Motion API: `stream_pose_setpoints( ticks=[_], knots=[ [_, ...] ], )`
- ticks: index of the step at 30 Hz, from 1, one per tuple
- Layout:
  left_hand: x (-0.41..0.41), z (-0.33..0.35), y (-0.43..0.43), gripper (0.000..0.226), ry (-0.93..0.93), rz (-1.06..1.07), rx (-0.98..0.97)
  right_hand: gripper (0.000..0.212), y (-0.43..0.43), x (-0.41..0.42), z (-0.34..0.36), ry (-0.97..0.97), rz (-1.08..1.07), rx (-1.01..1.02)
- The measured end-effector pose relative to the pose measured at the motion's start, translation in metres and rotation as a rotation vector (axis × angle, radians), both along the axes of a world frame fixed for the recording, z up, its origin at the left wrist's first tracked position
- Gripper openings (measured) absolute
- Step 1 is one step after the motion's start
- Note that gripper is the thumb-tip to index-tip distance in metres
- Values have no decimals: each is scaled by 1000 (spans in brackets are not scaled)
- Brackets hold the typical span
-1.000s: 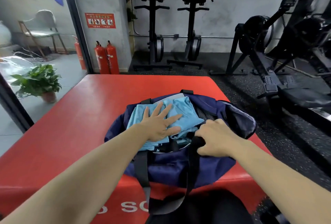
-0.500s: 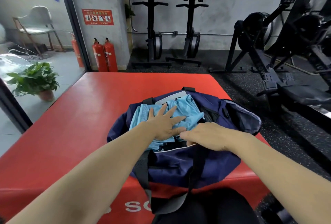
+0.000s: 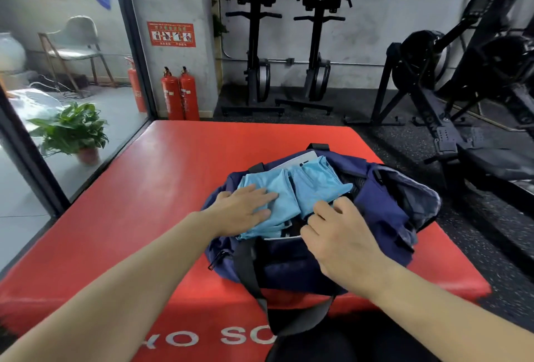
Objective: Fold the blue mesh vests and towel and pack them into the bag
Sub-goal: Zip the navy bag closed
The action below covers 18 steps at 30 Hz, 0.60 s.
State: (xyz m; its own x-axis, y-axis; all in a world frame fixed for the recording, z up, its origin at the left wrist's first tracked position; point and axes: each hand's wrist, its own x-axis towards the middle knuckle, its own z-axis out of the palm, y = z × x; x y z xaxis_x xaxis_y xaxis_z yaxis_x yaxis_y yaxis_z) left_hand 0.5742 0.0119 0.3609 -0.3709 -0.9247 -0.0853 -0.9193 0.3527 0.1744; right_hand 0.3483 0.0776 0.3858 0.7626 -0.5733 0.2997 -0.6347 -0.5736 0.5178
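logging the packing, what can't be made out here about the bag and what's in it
Head view:
- Towel: not seen; vests cover the bag inside.
- Right hand: whether its bent fingers pinch anything, hidden by its back.
- White item behind vests: mostly covered.
- Mat lettering: cut by strap.

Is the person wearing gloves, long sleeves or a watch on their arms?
No. Both arms are bare all the way to the picture's edge, with no sleeves in view. The left hand and right hand have no gloves, and I can see no watch, bracelet or rings.
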Motion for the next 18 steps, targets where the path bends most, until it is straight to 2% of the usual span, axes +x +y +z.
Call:
stream_pose_setpoints(
  ticks=[3,5,10,13,15,18],
  knots=[
    [-15,-6,-9,47,-68,23,-45,18,6,-5,-11,-158,78,-127],
    [-21,-6,-11,46,-68,33,-39,17,8,-6,-12,-192,94,-172],
    [-17,-7,-4,50,14,55,20,15,18,7,-17,-100,51,-77],
    [-17,-6,0,50,48,64,34,24,18,32,-22,30,-35,2],
    [-16,-6,0,50,60,66,43,18,17,47,-25,87,-21,-25],
    [-16,-6,-2,50,25,74,55,16,23,54,-17,-25,95,-161]
  ],
)
